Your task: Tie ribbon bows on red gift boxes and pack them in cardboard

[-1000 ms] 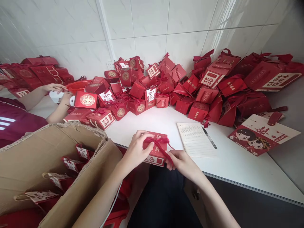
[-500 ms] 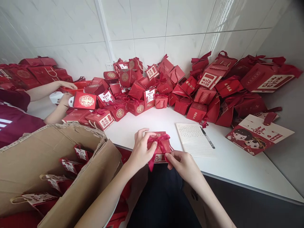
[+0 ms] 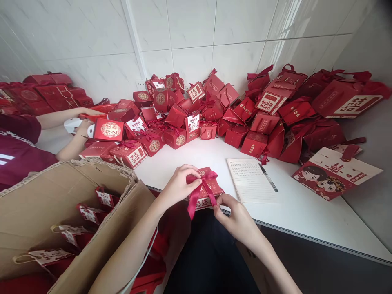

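Spanning the background, a marbled tile wall (image 3: 191,24) rises behind a white desk (image 3: 306,208). A cardboard carton (image 3: 61,179) stands against the front edge of the desk at left; inside it, red handled gift boxes (image 3: 75,237) lie in a row. A heap of red wedding gift boxes (image 3: 211,110), many with gold lettering or double-happiness panels, lines the back edge. Toward the back left corner, a co-worker's maroon sleeve (image 3: 21,157) leads to a forearm, and the co-worker's near hand (image 3: 82,130) is beside a red box with a gold medallion (image 3: 109,130). A gift box printed with two cartoon figures (image 3: 329,173) sits at the right edge. A lined notebook (image 3: 249,179), handwritten near its top, lies near the front edge, right of center.

The left hand (image 3: 179,185) grasps a loop of ribbon near the knot between thumb and fingers; the right hand (image 3: 234,214) pinches the lower end of the right tail. Between them, at the front edge, is a small red gift box (image 3: 217,188); whether the desk bears it fully cannot be told. Its crimson satin ribbon (image 3: 192,204) forms a bow across the top, the left tail hanging down. A black pen (image 3: 268,177) lies along the notebook's right edge.
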The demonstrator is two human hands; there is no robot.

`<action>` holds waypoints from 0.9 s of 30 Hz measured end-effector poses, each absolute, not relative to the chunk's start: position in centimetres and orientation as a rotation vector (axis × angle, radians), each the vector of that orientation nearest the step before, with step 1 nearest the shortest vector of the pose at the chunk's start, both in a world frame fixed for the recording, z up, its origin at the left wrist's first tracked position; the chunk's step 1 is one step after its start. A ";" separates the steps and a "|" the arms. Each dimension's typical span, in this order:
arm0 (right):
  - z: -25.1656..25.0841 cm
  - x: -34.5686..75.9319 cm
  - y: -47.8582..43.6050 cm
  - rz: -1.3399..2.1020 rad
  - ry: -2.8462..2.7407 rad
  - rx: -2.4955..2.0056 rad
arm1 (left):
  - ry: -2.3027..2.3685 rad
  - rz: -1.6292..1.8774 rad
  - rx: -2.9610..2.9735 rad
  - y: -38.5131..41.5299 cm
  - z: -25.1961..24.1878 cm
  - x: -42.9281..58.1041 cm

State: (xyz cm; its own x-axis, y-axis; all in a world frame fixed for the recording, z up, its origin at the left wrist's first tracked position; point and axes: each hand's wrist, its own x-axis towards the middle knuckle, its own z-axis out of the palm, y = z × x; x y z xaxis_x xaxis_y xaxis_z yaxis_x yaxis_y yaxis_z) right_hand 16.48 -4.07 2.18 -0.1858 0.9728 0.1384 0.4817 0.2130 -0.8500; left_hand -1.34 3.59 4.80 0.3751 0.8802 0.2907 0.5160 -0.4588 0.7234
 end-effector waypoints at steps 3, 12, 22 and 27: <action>1.9 16.6 -4.0 0.836 -1.802 -1.328 | 1.198 0.877 2.176 3.9 4.8 -1.6; 2.3 17.0 -3.7 0.835 -1.865 -1.261 | 1.245 0.901 2.237 3.6 4.6 -1.2; 3.2 15.6 -6.7 1.575 -1.937 -1.229 | 1.332 0.919 2.229 3.2 4.7 -0.5; 2.7 12.5 -5.1 1.374 -1.640 -1.280 | 1.299 0.955 2.201 3.1 4.6 -0.5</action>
State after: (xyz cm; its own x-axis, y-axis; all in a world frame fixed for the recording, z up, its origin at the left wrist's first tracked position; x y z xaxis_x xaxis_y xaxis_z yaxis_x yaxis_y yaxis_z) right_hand 12.49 -5.10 2.71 -0.3234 0.9397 -0.1114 0.2745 -0.0195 -0.9614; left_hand -0.47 3.08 4.60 0.3310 0.8763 0.3500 0.5956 -0.4817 0.6429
